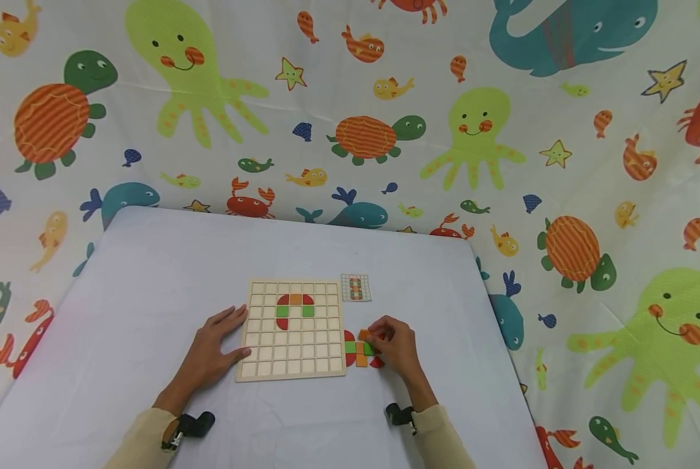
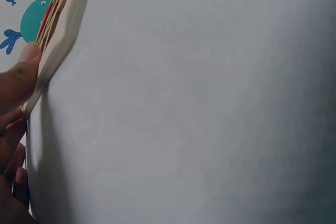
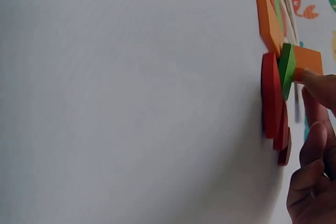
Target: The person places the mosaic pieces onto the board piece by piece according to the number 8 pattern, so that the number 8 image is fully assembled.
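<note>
Just right of the wooden board [image 1: 291, 352], my right hand [image 1: 398, 342] is pinching an orange square tile [image 3: 310, 59]; I am judging it light, stiff and slick, favouring opposite edges. My left hand [image 1: 209, 352], fingers spread, is touching the board's left edge.

In the head view, the right hand [image 1: 395, 345] covers some of the loose pieces [image 1: 361, 359]; the card [image 1: 356, 288] is too small to read in detail — and the left hand [image 1: 213, 348] and board [image 1: 295, 352] are cut off in the left wrist view.
</note>
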A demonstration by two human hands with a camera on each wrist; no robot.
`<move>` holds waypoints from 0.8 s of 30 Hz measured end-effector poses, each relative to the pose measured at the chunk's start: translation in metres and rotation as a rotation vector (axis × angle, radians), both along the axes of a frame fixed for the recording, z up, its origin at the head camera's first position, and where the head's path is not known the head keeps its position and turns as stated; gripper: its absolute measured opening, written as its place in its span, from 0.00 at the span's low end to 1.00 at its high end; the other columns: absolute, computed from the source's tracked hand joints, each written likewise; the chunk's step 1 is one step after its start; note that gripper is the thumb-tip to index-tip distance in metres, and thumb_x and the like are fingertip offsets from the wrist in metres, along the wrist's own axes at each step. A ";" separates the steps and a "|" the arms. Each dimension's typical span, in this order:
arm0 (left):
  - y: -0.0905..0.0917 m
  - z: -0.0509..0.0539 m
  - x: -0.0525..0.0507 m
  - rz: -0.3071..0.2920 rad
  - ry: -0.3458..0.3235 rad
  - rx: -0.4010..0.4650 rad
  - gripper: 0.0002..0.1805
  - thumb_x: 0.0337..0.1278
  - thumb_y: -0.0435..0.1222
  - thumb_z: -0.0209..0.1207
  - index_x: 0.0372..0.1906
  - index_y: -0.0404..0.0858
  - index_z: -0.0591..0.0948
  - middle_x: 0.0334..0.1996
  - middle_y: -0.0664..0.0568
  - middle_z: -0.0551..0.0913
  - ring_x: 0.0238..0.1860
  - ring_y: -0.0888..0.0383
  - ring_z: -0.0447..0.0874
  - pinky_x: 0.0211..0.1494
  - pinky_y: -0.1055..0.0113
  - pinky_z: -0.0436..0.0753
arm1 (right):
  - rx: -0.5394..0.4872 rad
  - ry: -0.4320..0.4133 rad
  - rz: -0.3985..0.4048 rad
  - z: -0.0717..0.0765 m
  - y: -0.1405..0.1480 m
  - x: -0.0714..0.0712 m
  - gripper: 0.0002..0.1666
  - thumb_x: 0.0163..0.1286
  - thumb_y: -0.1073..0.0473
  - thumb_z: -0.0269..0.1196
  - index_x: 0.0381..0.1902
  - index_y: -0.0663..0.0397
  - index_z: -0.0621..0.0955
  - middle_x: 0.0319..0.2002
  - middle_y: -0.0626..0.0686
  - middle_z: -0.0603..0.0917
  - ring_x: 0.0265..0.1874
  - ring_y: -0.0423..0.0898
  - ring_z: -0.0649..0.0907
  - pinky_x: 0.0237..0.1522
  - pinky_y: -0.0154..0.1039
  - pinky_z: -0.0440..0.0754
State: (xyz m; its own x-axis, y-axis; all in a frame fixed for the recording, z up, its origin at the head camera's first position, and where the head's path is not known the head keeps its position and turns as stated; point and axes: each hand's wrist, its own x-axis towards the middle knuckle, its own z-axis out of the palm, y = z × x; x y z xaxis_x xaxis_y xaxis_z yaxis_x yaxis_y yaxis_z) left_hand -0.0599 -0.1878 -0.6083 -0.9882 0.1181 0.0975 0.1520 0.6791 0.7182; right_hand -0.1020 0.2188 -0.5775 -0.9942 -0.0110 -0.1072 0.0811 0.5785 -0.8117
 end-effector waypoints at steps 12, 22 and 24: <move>0.000 -0.001 -0.001 0.001 0.000 -0.005 0.48 0.52 0.37 0.79 0.78 0.35 0.71 0.78 0.36 0.71 0.79 0.31 0.60 0.73 0.25 0.62 | -0.068 0.052 0.040 0.003 -0.027 -0.006 0.08 0.66 0.60 0.77 0.38 0.41 0.89 0.34 0.46 0.89 0.27 0.45 0.77 0.29 0.32 0.74; 0.000 -0.001 -0.001 0.003 -0.010 0.002 0.48 0.52 0.38 0.79 0.78 0.36 0.71 0.79 0.37 0.71 0.80 0.31 0.60 0.73 0.25 0.62 | -0.123 0.075 0.081 0.005 -0.057 -0.012 0.08 0.65 0.61 0.77 0.38 0.41 0.90 0.33 0.47 0.90 0.23 0.41 0.74 0.24 0.31 0.70; 0.000 -0.001 0.000 0.003 -0.011 -0.001 0.48 0.52 0.38 0.79 0.78 0.36 0.71 0.79 0.37 0.71 0.80 0.31 0.60 0.74 0.25 0.62 | -0.135 0.083 0.095 0.005 -0.063 -0.014 0.07 0.65 0.61 0.77 0.38 0.43 0.90 0.33 0.48 0.90 0.23 0.41 0.73 0.24 0.30 0.70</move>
